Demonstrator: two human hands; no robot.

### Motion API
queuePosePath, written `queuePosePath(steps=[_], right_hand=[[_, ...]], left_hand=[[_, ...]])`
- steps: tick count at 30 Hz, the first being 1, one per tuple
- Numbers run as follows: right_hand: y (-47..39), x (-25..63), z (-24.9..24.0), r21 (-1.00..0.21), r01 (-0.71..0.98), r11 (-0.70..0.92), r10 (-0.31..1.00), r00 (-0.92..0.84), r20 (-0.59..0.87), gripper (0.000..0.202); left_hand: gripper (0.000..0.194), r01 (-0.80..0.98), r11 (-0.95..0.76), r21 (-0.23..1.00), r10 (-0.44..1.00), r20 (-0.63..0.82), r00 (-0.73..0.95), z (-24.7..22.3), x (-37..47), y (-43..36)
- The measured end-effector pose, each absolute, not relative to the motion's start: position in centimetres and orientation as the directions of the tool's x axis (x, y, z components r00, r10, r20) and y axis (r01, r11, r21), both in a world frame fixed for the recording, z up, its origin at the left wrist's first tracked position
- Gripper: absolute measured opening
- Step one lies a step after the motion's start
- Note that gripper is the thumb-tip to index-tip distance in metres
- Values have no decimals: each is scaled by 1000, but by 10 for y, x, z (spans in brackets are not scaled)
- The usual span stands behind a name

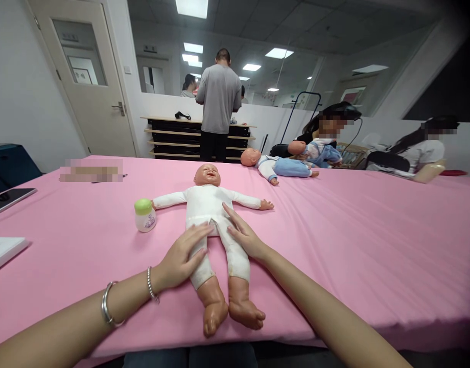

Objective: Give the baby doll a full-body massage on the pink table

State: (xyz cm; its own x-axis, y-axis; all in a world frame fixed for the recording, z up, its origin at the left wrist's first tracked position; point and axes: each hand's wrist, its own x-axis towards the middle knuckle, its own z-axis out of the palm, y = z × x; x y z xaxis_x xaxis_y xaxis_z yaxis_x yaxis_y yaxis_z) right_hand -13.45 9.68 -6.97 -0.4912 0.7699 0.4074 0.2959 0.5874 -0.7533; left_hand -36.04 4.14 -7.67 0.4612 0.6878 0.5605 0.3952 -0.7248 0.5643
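Observation:
A baby doll (207, 202) with a white cloth body lies on its back, arms spread wide and bare feet toward me. My left hand (183, 253) rests with fingers stretched out on the doll's thigh at the left. On the other thigh and hip lies my right hand (244, 232), its fingers extended up toward the waist. Neither hand grips anything. Beside the doll's hand at the left stands a small white jar (145, 220) with a green lid.
The table wears a pink cloth (353, 245). Farther back lie a doll in blue and white clothes (284, 166) and another dressed doll (319, 152) near a seated person. A white box (7, 250) and a tablet-like device (10, 199) sit at left. Someone stands by the shelves (173, 138).

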Motion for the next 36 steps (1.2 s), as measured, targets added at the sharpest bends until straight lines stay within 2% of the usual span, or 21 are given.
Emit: queuePosePath(steps=[3,8,15,23,25,27,29,31,33,34,36], right_hand=[[97,-134,-72,-630,407,662,708,-614,348,65],[88,-134,-74,-495,477,726,657,-693,296,67],[51,-126,-73,-510,489,708,658,-720,223,49],[11,-115,-70,-500,390,773,552,-802,228,48],[5,-114,-65,-525,325,786,513,-818,261,43],[6,-112,-58,-627,231,744,498,-817,289,34],[17,-112,-50,-804,121,582,552,-785,281,34],[40,-114,-43,-933,39,358,674,-702,230,43],[70,-121,-39,-959,45,280,819,-532,214,43],[85,-127,-40,-947,82,310,870,-425,248,41],[111,-140,-45,-898,166,407,894,-277,354,40]], left_hand=[[55,586,-622,519,783,416,462,-84,-357,57],[53,679,-532,507,847,317,427,-86,-353,58],[53,675,-532,512,847,305,435,-85,-352,57],[52,661,-556,505,831,346,435,-89,-352,58],[52,663,-556,501,831,345,436,-88,-352,58],[52,667,-554,498,832,339,439,-87,-351,58],[53,670,-551,497,834,331,441,-85,-351,58],[53,674,-547,497,837,324,440,-84,-350,58],[53,677,-543,497,840,318,440,-83,-350,57],[53,678,-542,496,840,317,440,-83,-351,57],[53,681,-545,490,839,318,442,-83,-352,57]])
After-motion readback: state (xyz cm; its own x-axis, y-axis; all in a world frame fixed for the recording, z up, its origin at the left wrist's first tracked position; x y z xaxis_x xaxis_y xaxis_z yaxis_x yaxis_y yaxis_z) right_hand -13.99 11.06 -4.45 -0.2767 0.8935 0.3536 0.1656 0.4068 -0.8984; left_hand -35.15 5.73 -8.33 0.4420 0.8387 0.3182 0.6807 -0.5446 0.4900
